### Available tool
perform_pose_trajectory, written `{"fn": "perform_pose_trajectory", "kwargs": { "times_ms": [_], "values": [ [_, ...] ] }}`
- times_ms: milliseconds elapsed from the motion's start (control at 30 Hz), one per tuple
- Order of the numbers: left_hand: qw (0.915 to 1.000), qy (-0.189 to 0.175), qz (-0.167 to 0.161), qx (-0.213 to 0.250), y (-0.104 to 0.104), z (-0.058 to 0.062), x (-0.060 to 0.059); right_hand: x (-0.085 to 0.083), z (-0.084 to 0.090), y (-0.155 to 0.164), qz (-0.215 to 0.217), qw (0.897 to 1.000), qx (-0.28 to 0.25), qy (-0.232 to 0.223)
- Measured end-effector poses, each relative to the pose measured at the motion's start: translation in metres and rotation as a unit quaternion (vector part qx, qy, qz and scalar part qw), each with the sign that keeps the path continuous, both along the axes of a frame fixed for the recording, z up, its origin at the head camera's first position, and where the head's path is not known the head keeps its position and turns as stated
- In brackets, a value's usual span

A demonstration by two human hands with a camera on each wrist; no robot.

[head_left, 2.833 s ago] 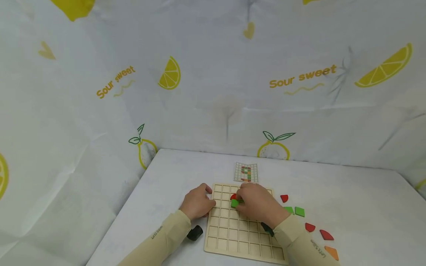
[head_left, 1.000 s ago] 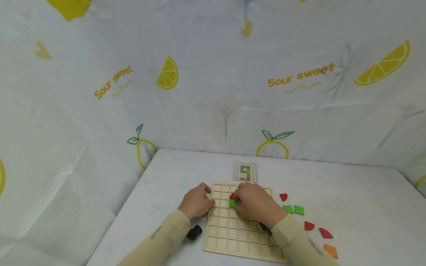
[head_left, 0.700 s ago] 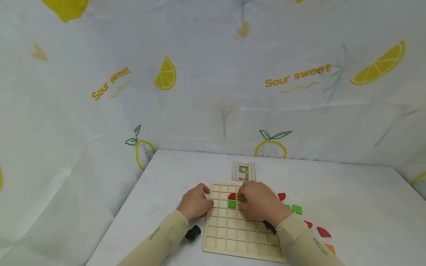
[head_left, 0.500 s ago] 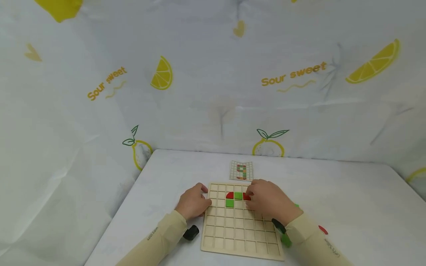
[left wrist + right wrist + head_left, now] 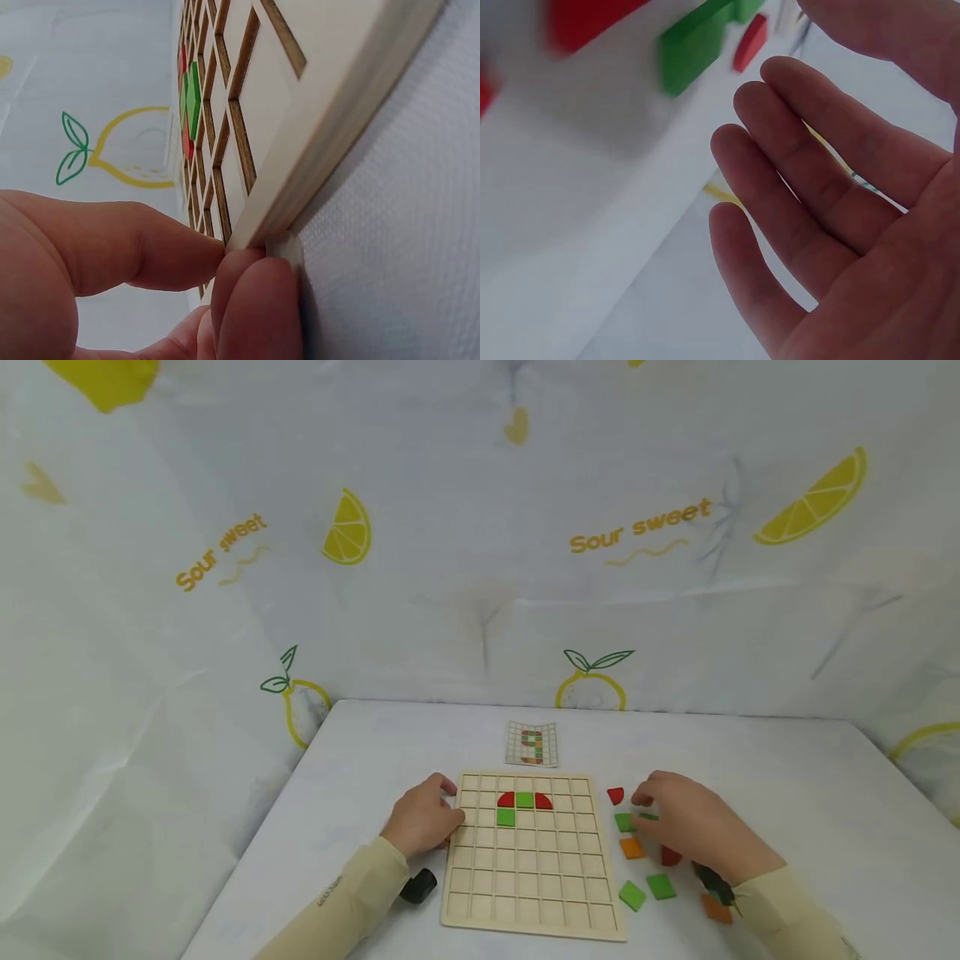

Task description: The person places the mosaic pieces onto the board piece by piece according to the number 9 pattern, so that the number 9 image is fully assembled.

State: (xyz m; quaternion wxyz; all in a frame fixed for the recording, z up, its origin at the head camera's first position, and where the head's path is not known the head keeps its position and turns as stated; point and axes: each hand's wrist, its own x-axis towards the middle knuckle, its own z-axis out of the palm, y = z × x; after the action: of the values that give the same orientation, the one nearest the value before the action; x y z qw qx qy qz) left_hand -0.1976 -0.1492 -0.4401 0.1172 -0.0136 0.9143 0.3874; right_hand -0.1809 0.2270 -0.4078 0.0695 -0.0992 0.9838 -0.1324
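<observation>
My left hand pinches the left edge of a wooden grid board; the left wrist view shows the thumb on top and fingertips curled at the side. In one row of the board sit a red quarter-round tile, a green square tile and another red quarter-round tile. A second green square tile lies just below the left red one. Right of the board, my right hand hovers low over loose green tiles, its fingers spread and holding nothing in the right wrist view.
Behind the board lies a small pattern card with a coloured figure. Loose tiles lie to the right: a red one, an orange one, green squares and others. A black object is at the left wrist.
The right hand has set a green square and a red quarter-round tile into the top row, then let go and moved right to the loose tiles. The left hand keeps its hold on the board.
</observation>
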Motion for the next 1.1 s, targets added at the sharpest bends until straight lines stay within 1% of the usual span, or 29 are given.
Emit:
{"fn": "perform_pose_trajectory", "kwargs": {
  "times_ms": [133, 267, 400, 533, 667, 967, 1100],
  "values": [
    [1.0000, 0.001, -0.001, 0.002, 0.001, 0.001, 0.000, 0.003, -0.004, 0.022, -0.036, 0.999, -0.004, -0.020],
    [1.0000, 0.003, -0.001, 0.004, 0.000, 0.001, 0.001, 0.005, -0.009, 0.032, -0.048, 0.998, -0.012, -0.028],
    [1.0000, 0.003, -0.001, 0.006, 0.000, 0.001, 0.002, 0.006, -0.011, 0.033, -0.043, 0.998, -0.019, -0.035],
    [1.0000, 0.005, -0.003, 0.007, 0.001, 0.001, 0.002, 0.006, -0.012, 0.032, -0.030, 0.999, -0.021, -0.023],
    [0.9999, 0.007, -0.004, 0.008, 0.000, 0.001, 0.001, 0.004, -0.012, 0.031, -0.026, 0.999, -0.020, -0.018],
    [0.9999, 0.006, -0.006, 0.013, 0.000, -0.002, 0.001, 0.003, -0.014, 0.029, -0.051, 0.998, -0.015, -0.042],
    [0.9999, 0.004, -0.005, 0.015, 0.000, -0.002, 0.001, 0.004, -0.013, 0.028, -0.050, 0.998, -0.014, -0.041]
  ]
}}
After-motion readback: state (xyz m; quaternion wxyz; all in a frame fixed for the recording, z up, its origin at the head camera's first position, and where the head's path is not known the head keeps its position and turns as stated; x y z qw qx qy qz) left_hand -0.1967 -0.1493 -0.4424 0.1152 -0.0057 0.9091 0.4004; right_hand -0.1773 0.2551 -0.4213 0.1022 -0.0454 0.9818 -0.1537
